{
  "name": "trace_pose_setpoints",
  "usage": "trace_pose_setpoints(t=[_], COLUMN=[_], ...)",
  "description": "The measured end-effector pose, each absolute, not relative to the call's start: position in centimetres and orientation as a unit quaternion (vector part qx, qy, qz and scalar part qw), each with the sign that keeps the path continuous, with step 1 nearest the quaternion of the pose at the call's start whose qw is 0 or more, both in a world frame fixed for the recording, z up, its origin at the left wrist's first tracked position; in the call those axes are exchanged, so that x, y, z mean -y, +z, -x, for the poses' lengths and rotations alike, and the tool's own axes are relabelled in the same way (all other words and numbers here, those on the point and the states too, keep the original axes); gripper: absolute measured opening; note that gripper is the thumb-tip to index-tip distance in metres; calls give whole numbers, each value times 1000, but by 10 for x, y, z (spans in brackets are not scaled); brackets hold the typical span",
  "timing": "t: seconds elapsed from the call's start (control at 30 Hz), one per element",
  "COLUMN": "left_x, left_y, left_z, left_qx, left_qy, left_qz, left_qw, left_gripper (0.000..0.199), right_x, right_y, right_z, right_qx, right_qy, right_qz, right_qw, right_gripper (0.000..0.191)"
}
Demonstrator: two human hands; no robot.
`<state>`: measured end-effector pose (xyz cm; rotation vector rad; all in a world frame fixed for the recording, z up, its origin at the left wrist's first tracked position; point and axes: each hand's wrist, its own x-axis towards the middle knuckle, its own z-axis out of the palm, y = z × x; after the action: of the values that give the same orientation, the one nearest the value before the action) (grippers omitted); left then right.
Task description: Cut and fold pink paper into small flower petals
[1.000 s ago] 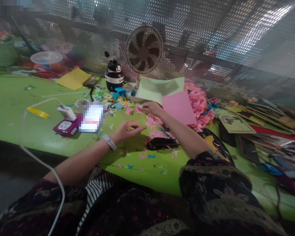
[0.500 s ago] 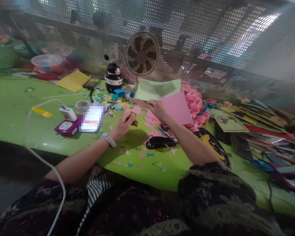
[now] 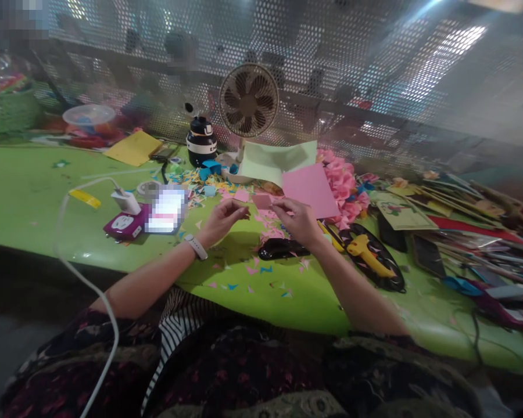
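Note:
My right hand [image 3: 300,220] pinches a small pink paper piece [image 3: 262,201] by its right edge, above the table. Facing it, my left hand [image 3: 223,220] has its thumb and fingers closed together; whatever they hold, if anything, is too small to make out. A gap separates the two hands. Pink paper scraps [image 3: 270,223] lie under and between them. Just below my right hand is a black stapler [image 3: 281,249], partly hidden by the wrist. A larger pink paper sheet [image 3: 311,188] rests behind that hand, overlapping a pale green sheet [image 3: 281,157].
Pink paper flowers [image 3: 342,186] are heaped behind the sheets. A yellow glue gun [image 3: 368,255] sits on a black tray at right. A phone [image 3: 168,210], a purple power socket [image 3: 122,223], a fan [image 3: 249,100] and a black bottle [image 3: 201,142] surround the work area.
My right hand has come back from the scrap pile toward me and now holds a small pink piece up. My left hand has stayed nearly in place.

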<state>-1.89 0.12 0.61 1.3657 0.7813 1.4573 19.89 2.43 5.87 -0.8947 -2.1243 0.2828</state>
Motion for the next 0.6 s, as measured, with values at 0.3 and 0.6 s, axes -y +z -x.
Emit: trace_pose_setpoints(t=[0.3, 0.6], left_x=[10, 6], left_y=[19, 14], left_z=[18, 18], left_qx=[-409, -356], left_qy=[550, 528], left_qz=[-546, -418], left_qw=[481, 648], left_gripper=[61, 36], right_x=[-6, 8], right_y=[54, 45], right_z=[-197, -189], right_qx=[874, 922], right_qy=[27, -109], right_qz=[327, 244], right_qw=[358, 281], right_gripper=[20, 24])
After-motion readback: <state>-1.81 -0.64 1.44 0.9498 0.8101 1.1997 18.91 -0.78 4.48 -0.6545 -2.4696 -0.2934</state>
